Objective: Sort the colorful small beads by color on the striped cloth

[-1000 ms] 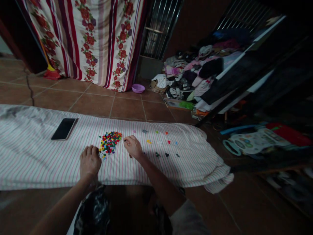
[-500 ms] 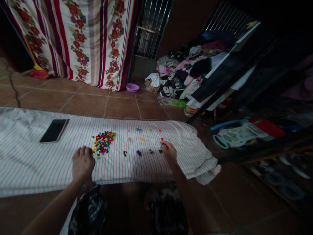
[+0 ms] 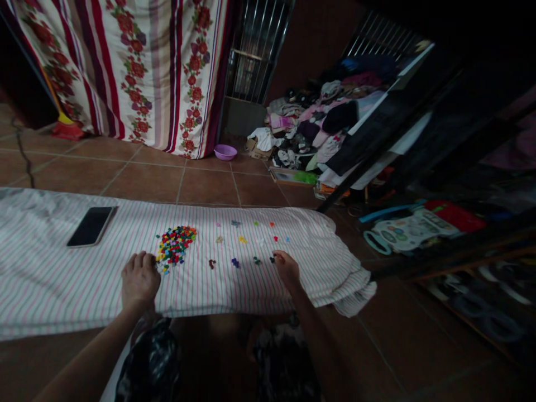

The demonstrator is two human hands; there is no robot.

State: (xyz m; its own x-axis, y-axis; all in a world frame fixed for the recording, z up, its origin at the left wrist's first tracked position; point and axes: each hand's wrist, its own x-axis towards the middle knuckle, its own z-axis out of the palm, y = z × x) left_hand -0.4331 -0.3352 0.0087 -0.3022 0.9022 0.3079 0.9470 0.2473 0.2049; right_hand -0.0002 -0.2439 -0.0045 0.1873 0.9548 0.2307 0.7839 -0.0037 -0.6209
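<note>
A pile of small multicoloured pieces (image 3: 176, 244) lies on the striped cloth (image 3: 201, 290). My left hand (image 3: 140, 279) rests at the pile's lower left edge, fingers curled; what is under its fingertips is hidden. To the right, small single-colour groups sit in rows, among them brown (image 3: 212, 263), dark blue (image 3: 235, 262), dark green (image 3: 257, 261), yellow (image 3: 242, 239) and grey (image 3: 235, 223) pieces. My right hand (image 3: 287, 267) has its fingertips pinched beside the black pieces (image 3: 272, 259), below a red piece (image 3: 275, 238). Whatever the pinch holds is too small to make out.
A phone (image 3: 91, 226) lies on the cloth at the left. Beyond the cloth are a tiled floor, a purple basin (image 3: 225, 152), a striped floral curtain (image 3: 159, 72) and a heap of clothes (image 3: 314, 123). Dark bars stand at the right.
My right hand has moved down and slightly left, from the red piece to the black pieces. My left hand stays by the pile. The view has shifted slightly.
</note>
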